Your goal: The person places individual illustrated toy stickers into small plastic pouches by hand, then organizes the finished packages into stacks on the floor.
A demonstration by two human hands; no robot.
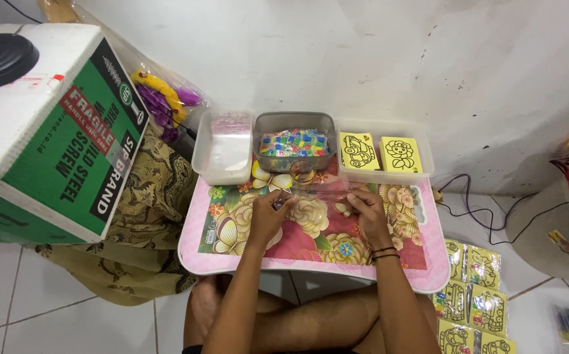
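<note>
Big cardboard box (48, 131) at 9 o'clock; flowered pink lap table (310, 229) at centre. At 12 o'clock, 3 plastic tubs (314, 141) in a row. Left hand (268, 216) and right hand (368, 211) apart, each pinching 1 end of a clear plastic bag (317, 191) just above the tabletop.

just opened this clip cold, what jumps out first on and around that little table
Both hands, left hand and right hand, meet over the flowery pink table, pinching a clear plastic bag. Behind them stand three tubs: the middle tub full of multicoloured bits, the right tub holding yellow picture cards. A big green and white cardboard box looms at left.
</note>
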